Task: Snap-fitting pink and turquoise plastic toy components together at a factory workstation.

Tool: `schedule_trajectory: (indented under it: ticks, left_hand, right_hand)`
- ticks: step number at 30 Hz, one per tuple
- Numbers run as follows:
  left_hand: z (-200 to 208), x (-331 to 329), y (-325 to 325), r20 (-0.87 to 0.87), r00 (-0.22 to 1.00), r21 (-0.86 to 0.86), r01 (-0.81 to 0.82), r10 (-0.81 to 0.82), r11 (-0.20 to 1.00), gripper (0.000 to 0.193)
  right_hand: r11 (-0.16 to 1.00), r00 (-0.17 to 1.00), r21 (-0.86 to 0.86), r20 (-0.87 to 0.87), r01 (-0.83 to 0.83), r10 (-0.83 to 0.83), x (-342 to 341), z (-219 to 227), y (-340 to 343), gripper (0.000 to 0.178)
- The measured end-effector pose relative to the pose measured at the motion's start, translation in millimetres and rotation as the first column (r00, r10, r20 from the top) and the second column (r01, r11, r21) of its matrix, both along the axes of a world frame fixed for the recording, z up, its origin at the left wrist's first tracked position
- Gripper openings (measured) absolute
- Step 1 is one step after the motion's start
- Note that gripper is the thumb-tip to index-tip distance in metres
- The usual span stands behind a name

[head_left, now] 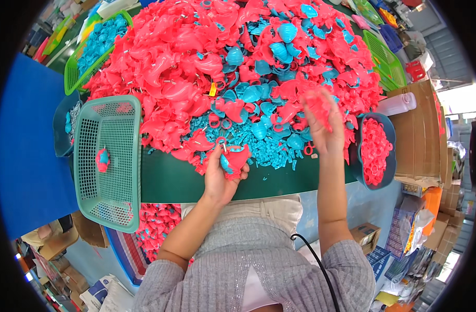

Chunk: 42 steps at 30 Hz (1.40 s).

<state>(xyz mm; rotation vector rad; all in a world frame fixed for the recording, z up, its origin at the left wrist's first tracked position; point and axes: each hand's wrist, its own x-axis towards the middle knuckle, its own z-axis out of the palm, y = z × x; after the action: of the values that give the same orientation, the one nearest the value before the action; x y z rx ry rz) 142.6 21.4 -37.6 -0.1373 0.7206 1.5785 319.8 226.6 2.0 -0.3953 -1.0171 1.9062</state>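
Note:
In front of my body my left hand (222,182) is closed round a pink plastic toy part (235,159) with a blue insert and a small metal bit at its top. My right hand (324,125) is raised over the right side of the heap, blurred by motion. A pink plastic piece (318,105) lies in its curled fingers, its shape smeared. Between and beyond the hands spreads a large heap of pink plastic shells (170,67). Blue shell pieces (252,93) are mixed into its middle, with many small blue parts (264,148) at its near edge.
At left a green mesh basket (135,156) holds one pink-and-blue piece (102,159). A blue bowl of metal parts (63,130) stands behind it. On the right are a blue bowl (391,132) of pink rings, a clear bottle (398,104) and a cardboard box (417,138).

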Motion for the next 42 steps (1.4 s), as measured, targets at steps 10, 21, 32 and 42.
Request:
schedule_trajectory:
  ticks: [10, 21, 32, 42]
  left_hand:
    - [10, 1, 5, 0.007, 1.000, 0.037, 0.000, -0.001, 0.999, 0.054]
    - [-2, 7, 1, 0.061, 0.997, 0.022, 0.039, -0.040, 0.999, 0.052]
    - [-9, 1, -9, 0.048, 0.999, -0.021, 0.007, -0.006, 1.000, 0.051]
    - [-6, -16, 6, -0.017, 0.997, 0.058, -0.078, 0.079, 0.995, 0.047]
  right_hand:
    - [0.795, 0.894, -0.500, -0.435, -0.343, 0.113, -19, -16, -48, 0.057]
    - [0.960, 0.993, -0.279, 0.105, -0.028, 0.060, -36, -21, -52, 0.047]
    - [0.373, 0.261, 0.926, 0.347, 0.057, -0.901, -71, 3, -18, 0.023]
    - [0.194, -0.112, 0.934, 0.168, -0.299, -0.979, -64, -17, 4, 0.018]
